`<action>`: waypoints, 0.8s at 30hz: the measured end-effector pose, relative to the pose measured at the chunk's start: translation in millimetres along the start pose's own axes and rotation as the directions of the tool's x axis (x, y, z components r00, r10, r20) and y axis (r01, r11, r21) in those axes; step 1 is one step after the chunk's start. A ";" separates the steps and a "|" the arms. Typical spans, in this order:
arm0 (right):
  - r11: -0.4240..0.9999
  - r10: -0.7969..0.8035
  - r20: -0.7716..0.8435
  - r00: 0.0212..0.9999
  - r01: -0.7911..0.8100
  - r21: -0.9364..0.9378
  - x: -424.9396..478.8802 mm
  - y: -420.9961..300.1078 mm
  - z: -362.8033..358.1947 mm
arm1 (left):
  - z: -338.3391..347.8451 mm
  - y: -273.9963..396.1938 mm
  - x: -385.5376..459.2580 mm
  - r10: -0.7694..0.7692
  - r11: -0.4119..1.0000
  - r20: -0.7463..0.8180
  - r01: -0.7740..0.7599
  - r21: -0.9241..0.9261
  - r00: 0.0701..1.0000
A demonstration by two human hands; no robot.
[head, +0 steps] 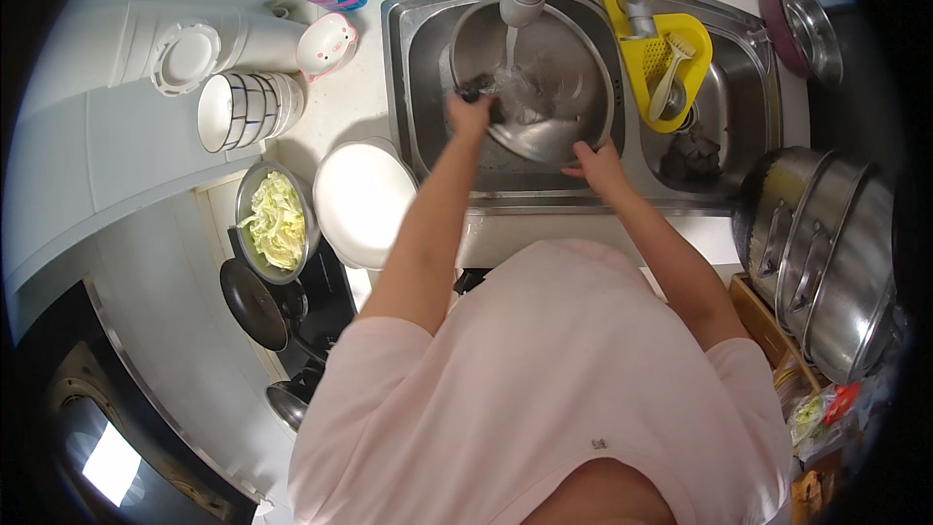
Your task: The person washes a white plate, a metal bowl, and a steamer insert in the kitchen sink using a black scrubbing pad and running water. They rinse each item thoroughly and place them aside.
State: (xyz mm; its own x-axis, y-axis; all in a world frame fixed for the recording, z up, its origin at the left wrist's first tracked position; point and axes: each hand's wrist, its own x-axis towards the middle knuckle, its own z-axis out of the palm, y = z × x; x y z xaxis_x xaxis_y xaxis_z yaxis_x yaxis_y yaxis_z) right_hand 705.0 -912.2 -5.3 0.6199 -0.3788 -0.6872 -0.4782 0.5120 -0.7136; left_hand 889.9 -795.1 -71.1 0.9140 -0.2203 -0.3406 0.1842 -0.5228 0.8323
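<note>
A large stainless steel bowl sits tilted in the left basin of the sink. Water pours into it from the grey faucet, and some water moves about inside. My right hand grips the bowl's near right rim, fingers on the outer side. At the bowl's left edge, my left hand is closed on a dark wet clump. Blur and the fingers hide what that clump is.
A yellow corner strainer holding a brush hangs over the right basin, with a dark heap below. Left stand a white basin, chopped cabbage in a bowl and stacked bowls. Large lids lean at right.
</note>
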 end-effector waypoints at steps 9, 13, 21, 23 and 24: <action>0.983 0.145 0.126 0.981 -0.129 -0.130 -8.6 -24.4 -8.1 | -37.7 175.3 34.3 0.670 0.072 0.704 -0.964 0.255 0.236; 0.999 0.053 0.023 0.998 -0.052 -0.016 -18.3 -36.3 -4.3 | -38.1 146.5 58.7 0.642 0.411 0.527 -0.830 0.377 0.557; 0.996 -0.072 -0.077 0.994 0.076 0.046 -1.9 -28.1 12.1 | 22.9 -24.2 -8.8 0.016 0.952 -0.052 -0.031 -0.305 0.999; 0.988 -0.144 -0.102 0.984 0.149 0.045 5.8 -22.2 6.2 | 33.9 6.6 -52.6 -0.264 0.869 0.254 0.344 -0.356 0.930; 0.988 -0.147 -0.074 0.986 0.150 0.039 10.5 -19.4 3.5 | 30.9 12.4 -60.4 -0.350 0.834 0.291 0.438 -0.336 0.890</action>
State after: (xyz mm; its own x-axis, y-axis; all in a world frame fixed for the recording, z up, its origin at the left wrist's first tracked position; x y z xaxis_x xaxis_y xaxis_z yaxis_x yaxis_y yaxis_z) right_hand 723.0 -923.5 1.8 0.6357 -0.5060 -0.5829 -0.3551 0.4788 -0.8029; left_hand 825.8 -813.7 -53.7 0.6439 -0.2529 -0.7221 0.6754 -0.2558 0.6917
